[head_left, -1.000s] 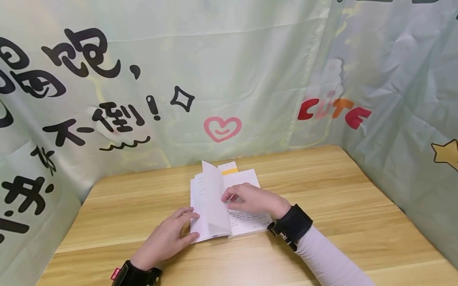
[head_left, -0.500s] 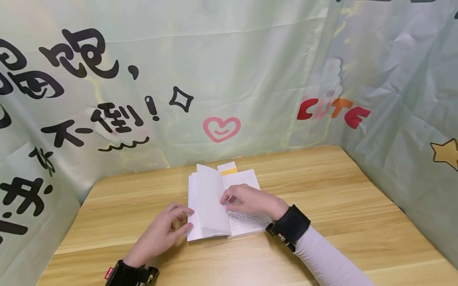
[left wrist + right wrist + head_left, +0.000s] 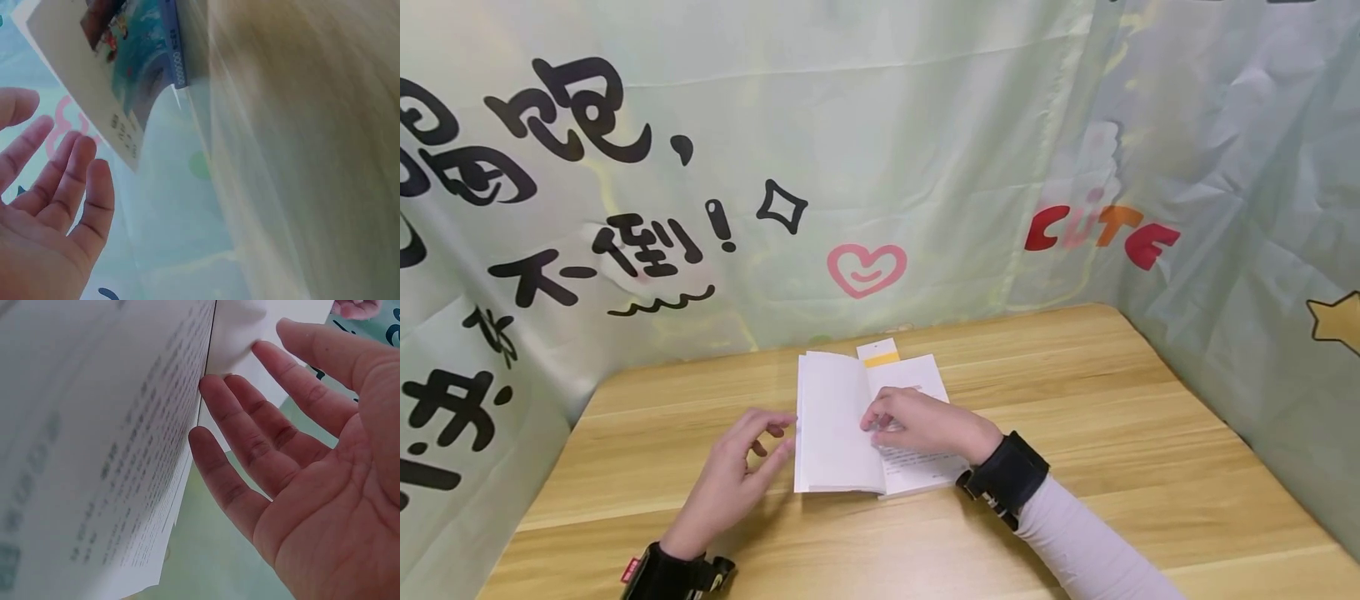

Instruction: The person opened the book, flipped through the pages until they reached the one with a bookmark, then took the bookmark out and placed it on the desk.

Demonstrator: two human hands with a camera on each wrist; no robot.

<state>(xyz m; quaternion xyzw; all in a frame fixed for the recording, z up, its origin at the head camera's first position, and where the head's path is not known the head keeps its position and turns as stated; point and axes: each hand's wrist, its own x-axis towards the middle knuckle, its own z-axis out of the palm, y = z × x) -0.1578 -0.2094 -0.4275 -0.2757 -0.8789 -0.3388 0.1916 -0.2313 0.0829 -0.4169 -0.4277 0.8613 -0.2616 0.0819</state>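
Note:
An open book (image 3: pixel 837 425) lies on the table, a blank left page facing up and a printed page on the right. My right hand (image 3: pixel 928 421) is over the right page, its fingertips touching the book near the centre fold. In the right wrist view the right hand's fingers (image 3: pixel 234 425) are extended and slightly bent, holding nothing. Beside the book's left edge is my left hand (image 3: pixel 737 467), with fingers loosely bent and nothing gripped. The left wrist view shows the blue illustrated cover (image 3: pixel 140 56) from below, its raised edge close to the left hand's fingers (image 3: pixel 78 165).
A white card with a yellow band (image 3: pixel 878 352) sticks out past the book's top edge. The wooden table (image 3: pixel 1075 400) reaches back to a pale green fabric backdrop (image 3: pixel 947 167) with lettering and a pink heart. Black straps (image 3: pixel 1011 479) wrap the wrists.
The page that stood raised has come down flat on the left side. My left hand has drawn slightly left, off the book's edge. My right hand has barely moved.

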